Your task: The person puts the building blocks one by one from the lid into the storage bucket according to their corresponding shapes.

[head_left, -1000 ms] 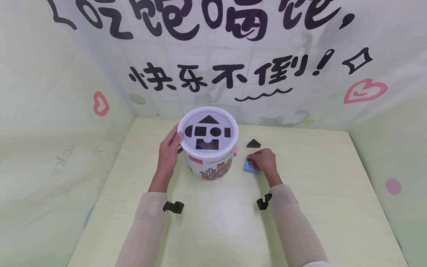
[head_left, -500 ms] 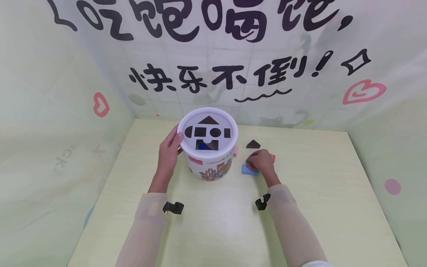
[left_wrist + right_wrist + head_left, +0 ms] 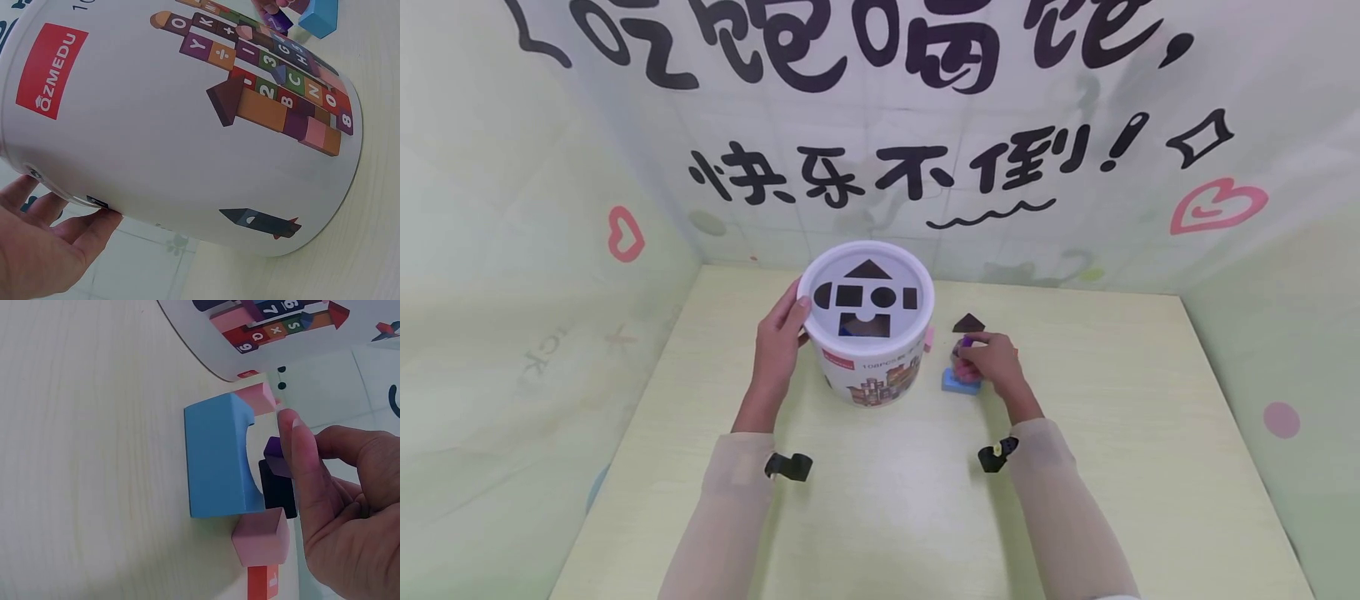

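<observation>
A white bucket [image 3: 868, 375] with a printed label stands on the table under a lid [image 3: 898, 271] with several shaped holes. My left hand [image 3: 777, 340] holds its left side, thumb at the rim and fingers around the wall. To the right, my right hand [image 3: 996, 364] pinches a small purple block [image 3: 275, 453] between thumb and finger. Close beside that hand lies a blue block [image 3: 215, 456] with a curved notch. A dark triangular block [image 3: 968, 323] sits just beyond. Some blue shows inside the lid's notched hole.
One pink block [image 3: 256, 395] lies against the bucket's right side. Another pink block [image 3: 262, 537] and a red block [image 3: 262, 581] lie near the blue one. Printed cloth walls [image 3: 572, 350] enclose the pale table [image 3: 880, 508] at the back and sides.
The purple block shows more clearly in my right fingers, which have shifted slightly. The red block beside that hand is now mostly covered in the head view. My left hand keeps its place.
</observation>
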Tool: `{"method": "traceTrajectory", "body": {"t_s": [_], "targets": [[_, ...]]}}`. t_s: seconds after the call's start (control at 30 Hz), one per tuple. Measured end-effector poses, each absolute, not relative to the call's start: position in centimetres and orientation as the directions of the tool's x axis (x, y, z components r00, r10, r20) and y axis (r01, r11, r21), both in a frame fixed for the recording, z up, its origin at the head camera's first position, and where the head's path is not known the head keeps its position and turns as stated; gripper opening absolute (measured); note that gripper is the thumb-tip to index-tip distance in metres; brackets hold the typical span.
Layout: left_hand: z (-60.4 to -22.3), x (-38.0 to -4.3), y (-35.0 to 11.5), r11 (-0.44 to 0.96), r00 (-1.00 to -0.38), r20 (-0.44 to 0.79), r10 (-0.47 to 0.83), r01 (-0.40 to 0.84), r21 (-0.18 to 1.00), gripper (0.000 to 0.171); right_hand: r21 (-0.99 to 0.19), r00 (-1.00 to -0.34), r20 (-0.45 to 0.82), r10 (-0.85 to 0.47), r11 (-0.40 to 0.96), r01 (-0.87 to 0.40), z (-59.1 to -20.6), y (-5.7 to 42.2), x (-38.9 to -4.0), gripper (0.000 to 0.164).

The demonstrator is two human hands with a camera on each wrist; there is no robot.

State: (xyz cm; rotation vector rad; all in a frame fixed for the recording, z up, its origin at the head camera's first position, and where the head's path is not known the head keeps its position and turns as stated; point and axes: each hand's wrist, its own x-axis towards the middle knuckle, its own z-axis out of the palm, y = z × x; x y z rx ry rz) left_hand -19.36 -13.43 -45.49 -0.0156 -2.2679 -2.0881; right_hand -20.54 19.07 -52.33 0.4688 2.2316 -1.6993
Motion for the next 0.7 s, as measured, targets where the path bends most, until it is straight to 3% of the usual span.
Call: {"method": "traceTrajectory", "body": {"t_s": [0.23, 0.7], "targets": [[-45.5, -19.4, -13.4, 0.082, -0.998, 0.050, -0.034, 0.047, 0.995, 0.049, -0.889, -0.913, -0.405, 0.052, 0.212, 0.407, -50.9, 19.3, -20.4, 0.038], [-45.4, -19.2, -13.4, 0.105, -0.998, 0.047, -0.031, 0.044, 0.994, 0.050, -0.916, -0.942, -0.333, 0.028, 0.226, 0.331, -47.0, 19.5, -20.5, 0.045]]}}
